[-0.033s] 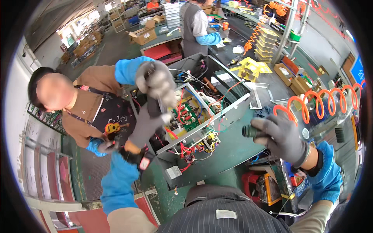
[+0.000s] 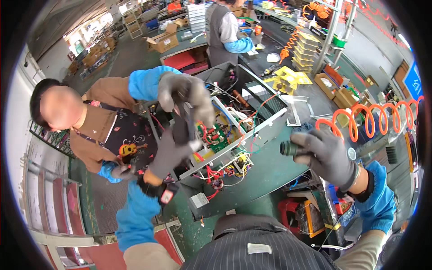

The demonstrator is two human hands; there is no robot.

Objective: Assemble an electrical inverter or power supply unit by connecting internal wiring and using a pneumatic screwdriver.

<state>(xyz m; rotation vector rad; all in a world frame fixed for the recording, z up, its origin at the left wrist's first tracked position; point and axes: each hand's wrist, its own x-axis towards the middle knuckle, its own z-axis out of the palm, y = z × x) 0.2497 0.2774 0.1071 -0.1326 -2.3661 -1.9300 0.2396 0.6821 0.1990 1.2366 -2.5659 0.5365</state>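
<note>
My left hand (image 2: pixel 168 155), in a grey glove, is closed around the lower part of a dark elongated piece (image 2: pixel 181 128). A co-worker's gloved hand (image 2: pixel 191 96) is at the upper end of the same piece. Both are over the near-left part of an open metal case (image 2: pixel 234 150) with circuit boards and wires inside. My right hand (image 2: pixel 330 157), also gloved, grips a short dark green cylindrical fitting (image 2: pixel 288 148) with a ringed end, held up to the right of the case. A bundle of red and coloured wires (image 2: pixel 216 177) hangs out of the case's near side.
The co-worker (image 2: pixel 110 126) stands at the left, and another person (image 2: pixel 220 33) works beyond the case. An orange coiled hose (image 2: pixel 366 123) stretches across the right. Yellow parts (image 2: pixel 290 78) and a pale metal frame (image 2: pixel 299 110) lie on the bench. A dark ribbed cylinder (image 2: pixel 391 155) is far right.
The co-worker's gloved hand has shifted slightly right and downward, and more of the dark piece shows. My right hand keeps its grip on the fitting.
</note>
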